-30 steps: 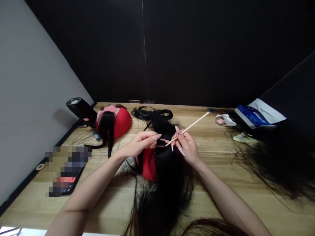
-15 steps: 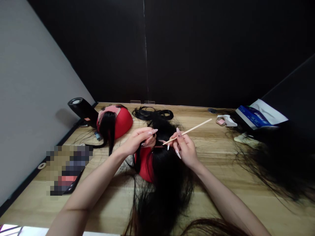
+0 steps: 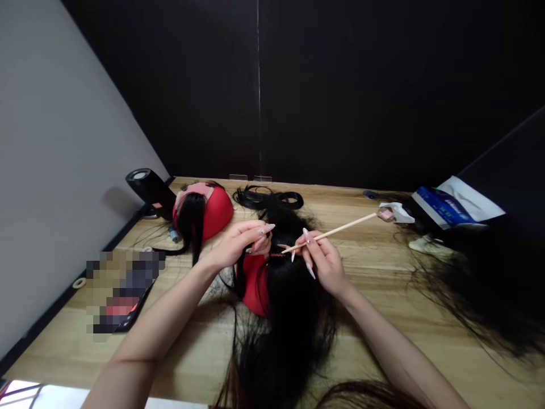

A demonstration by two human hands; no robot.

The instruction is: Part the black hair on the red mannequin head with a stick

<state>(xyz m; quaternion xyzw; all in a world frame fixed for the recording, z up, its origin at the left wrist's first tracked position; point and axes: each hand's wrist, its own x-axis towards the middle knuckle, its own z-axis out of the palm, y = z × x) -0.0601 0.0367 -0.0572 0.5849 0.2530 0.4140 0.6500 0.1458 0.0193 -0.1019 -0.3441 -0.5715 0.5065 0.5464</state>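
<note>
On the counter [image 3: 426,318], near edge: black wig [image 3: 289,307] on red form | left hand [image 3: 238,247] pinched on a strand | right hand [image 3: 323,258] gripping wooden stick [image 3: 340,228], long axis running up-right, tip at parting | beyond: second red form [image 3: 213,210].

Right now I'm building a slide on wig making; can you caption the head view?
Left hand pinches black hair on a red wig block while the right hand holds a thin wooden stick.

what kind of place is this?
Probably a wig-making bench in a small dark-walled booth: black wigs on red head forms lie on a wooden table, and the right hand holds a thin wooden stick.
</note>
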